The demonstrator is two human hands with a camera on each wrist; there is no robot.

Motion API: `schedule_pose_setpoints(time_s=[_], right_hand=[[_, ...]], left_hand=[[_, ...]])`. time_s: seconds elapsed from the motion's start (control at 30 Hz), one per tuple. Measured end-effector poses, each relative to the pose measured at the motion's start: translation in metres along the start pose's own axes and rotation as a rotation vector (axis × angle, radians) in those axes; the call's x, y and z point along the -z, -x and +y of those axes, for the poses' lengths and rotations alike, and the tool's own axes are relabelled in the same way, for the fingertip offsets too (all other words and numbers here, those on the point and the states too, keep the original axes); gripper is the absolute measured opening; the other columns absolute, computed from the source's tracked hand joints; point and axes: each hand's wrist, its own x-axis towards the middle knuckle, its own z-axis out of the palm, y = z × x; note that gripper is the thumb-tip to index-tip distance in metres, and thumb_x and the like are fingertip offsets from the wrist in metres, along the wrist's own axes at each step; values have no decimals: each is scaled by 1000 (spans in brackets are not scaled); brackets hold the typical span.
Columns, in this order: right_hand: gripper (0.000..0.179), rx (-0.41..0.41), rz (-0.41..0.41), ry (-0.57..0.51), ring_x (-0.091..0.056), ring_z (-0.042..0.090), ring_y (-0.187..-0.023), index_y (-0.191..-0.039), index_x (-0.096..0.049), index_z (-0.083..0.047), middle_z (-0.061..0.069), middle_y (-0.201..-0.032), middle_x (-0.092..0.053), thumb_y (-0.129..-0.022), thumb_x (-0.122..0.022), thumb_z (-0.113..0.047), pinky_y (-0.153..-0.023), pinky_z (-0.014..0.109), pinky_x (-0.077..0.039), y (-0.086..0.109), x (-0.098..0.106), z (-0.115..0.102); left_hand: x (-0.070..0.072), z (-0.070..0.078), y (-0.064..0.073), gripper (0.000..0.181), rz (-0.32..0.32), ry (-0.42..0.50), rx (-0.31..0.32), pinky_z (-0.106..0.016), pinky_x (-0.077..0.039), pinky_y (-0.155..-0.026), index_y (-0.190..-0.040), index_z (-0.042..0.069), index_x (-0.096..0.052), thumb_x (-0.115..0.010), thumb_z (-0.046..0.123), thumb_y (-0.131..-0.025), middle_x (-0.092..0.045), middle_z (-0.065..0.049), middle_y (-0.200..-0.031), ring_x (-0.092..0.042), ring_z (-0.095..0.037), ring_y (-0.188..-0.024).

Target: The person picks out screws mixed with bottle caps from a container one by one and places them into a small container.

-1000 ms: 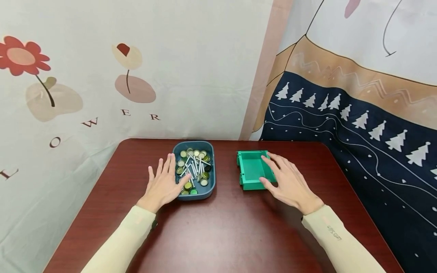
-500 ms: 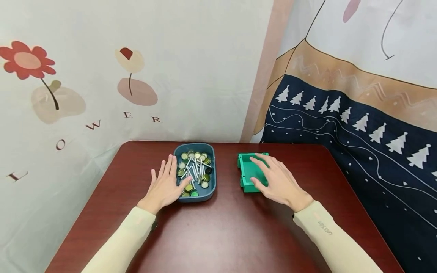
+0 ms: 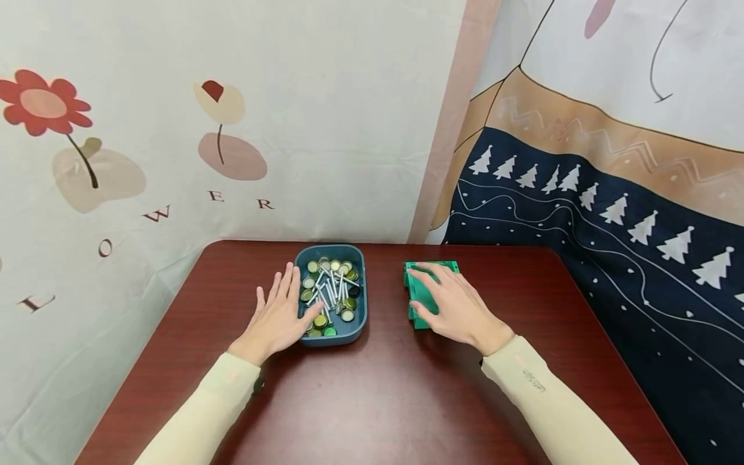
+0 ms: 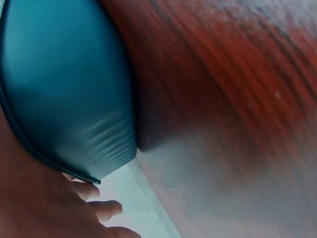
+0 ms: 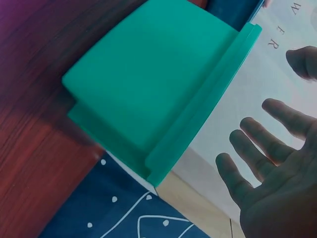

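Observation:
A blue-grey plastic tray [image 3: 358, 329] stands left of the table's middle, with several gold, green and black bottle caps [image 3: 347, 315] and long silver screws or nails [image 3: 332, 287] heaped in it. My left hand [image 3: 273, 326] lies along its left side, fingers straight and thumb reaching over the rim. To the right is a green plastic box [image 3: 421, 318]. Above it is my right hand [image 3: 456, 307], fingers spread and slightly bent, hiding much of its inside. In the right wrist view the fingers [image 5: 247, 153] are apart from the box's rim, holding nothing.
Both containers stand on a dark red-brown wooden table [image 3: 372, 400], near its back edge. A pale flower-printed cloth [image 3: 349, 129] hangs behind. On the right hangs a navy cloth with white trees [image 3: 523, 194].
My right hand has moved left, from the green box's right edge to over the box. The left hand stays beside the tray. The head view has tilted slightly.

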Motion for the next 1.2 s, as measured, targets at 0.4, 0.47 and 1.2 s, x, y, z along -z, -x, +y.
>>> schedule_pose_setpoints(time_s=[0.4, 0.47, 1.2], right_hand=[[67, 75, -10, 8, -61, 34, -157, -171, -60, -18, 12, -173, -60, -111, -76, -42, -130, 62, -53, -17, -1, -13], [66, 88, -17, 7, -62, 34, -156, -171, -60, -18, 11, -173, -60, -112, -76, -42, -129, 61, -54, -21, -2, -16], [58, 179, -126, 16, -68, 25, -143, -166, -65, -17, 8, -164, -66, -113, -77, -36, -117, 48, -63, -66, -26, -55]], left_hand=[[1, -2, -2, 101, 9, -26, 20, -85, -1, -141, -189, 8, -9, -52, 66, -118, -9, -20, -198, -9, -55, -182], [1, -3, -2, 100, 4, -28, 17, -86, 1, -141, -189, 8, -9, -50, 66, -119, -9, -19, -198, -8, -55, -183], [4, -3, 1, 93, 18, -33, -15, -88, 2, -139, -188, 6, -12, -52, 55, -121, -7, -18, -198, -9, -54, -183]])
